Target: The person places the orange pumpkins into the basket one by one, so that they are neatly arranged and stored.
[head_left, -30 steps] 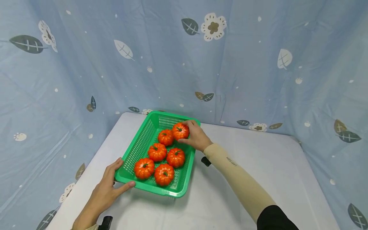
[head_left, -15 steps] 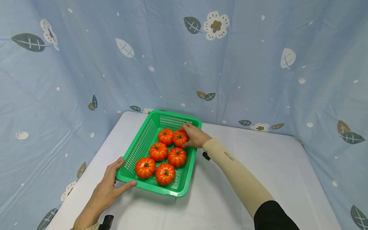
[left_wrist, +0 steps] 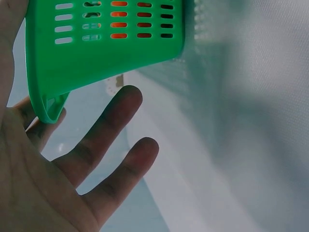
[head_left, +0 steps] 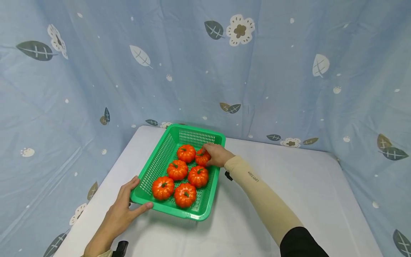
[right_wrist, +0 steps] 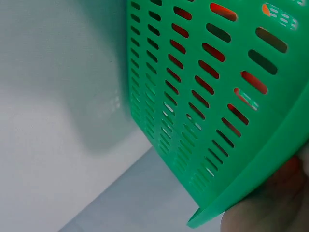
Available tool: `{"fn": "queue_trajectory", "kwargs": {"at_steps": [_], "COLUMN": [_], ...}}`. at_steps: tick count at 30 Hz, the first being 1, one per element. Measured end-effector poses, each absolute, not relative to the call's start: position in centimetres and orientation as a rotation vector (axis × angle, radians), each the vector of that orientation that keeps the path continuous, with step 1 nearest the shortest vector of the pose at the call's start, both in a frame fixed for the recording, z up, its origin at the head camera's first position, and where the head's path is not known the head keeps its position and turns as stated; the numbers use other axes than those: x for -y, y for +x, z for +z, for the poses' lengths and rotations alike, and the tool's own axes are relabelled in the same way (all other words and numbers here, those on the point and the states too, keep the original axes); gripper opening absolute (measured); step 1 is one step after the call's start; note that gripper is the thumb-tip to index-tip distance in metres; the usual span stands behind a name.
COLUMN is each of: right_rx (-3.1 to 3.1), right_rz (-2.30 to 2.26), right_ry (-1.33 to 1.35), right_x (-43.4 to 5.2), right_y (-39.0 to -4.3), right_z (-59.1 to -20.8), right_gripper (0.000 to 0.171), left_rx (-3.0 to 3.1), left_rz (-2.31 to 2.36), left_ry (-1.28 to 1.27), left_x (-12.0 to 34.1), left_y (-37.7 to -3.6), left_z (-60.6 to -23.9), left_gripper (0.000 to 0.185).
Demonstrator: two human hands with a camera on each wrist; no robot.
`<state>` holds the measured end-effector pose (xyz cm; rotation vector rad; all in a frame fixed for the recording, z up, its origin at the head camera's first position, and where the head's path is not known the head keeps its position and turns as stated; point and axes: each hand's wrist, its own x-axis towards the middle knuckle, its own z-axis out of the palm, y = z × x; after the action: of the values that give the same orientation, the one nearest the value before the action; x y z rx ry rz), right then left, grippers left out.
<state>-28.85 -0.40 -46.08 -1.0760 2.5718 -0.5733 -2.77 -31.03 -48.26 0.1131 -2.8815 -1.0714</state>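
Observation:
A green perforated plastic basket (head_left: 151,162) holds several small, glossy orange pumpkins with green stems. At its near left corner is the left hand (head_left: 118,208), thumb along the near rim and fingers at the left rim. In the left wrist view, two fingers (left_wrist: 104,135) of that hand stretch out straight below the basket's lip. The right hand (head_left: 218,154) reaches over the right rim and grips a pumpkin (head_left: 201,158) at the far right, partly covering it. Beside that one lies another pumpkin (head_left: 186,153). In the right wrist view, the basket wall (right_wrist: 193,96) hides the held pumpkin.
The basket stands on a white-covered table (head_left: 273,192), towards its far left part. A blue curtain (head_left: 179,64) with leaves and flowers hangs close behind the table and along its left side. The right forearm, in a beige sleeve (head_left: 260,192), crosses over the table.
The right hand has lowered the gripped pumpkin into the far right part of the basket, coming slightly nearer the viewer. The left hand stays at the near left corner.

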Motion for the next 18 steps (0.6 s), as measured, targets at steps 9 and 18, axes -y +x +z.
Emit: {"fn": "queue_trajectory", "kwargs": {"at_steps": [9, 18], "right_rx": [-2.645, -2.654], "right_rz": [-0.499, -1.209], "right_ry": [-1.077, -1.115], "right_x": [0.5, -1.3], "right_y": [-28.5, -26.2], "right_z": [-46.1, -47.2], "right_gripper": [0.061, 0.049], "left_rx": [2.886, 2.885], "left_rz": [-1.07, -1.043], "left_ry": [0.101, 0.109], "left_x": [31.3, 31.5], "left_y": [-3.1, -2.7], "left_z": [-48.5, -48.5], "left_gripper": [0.099, 0.099]}}
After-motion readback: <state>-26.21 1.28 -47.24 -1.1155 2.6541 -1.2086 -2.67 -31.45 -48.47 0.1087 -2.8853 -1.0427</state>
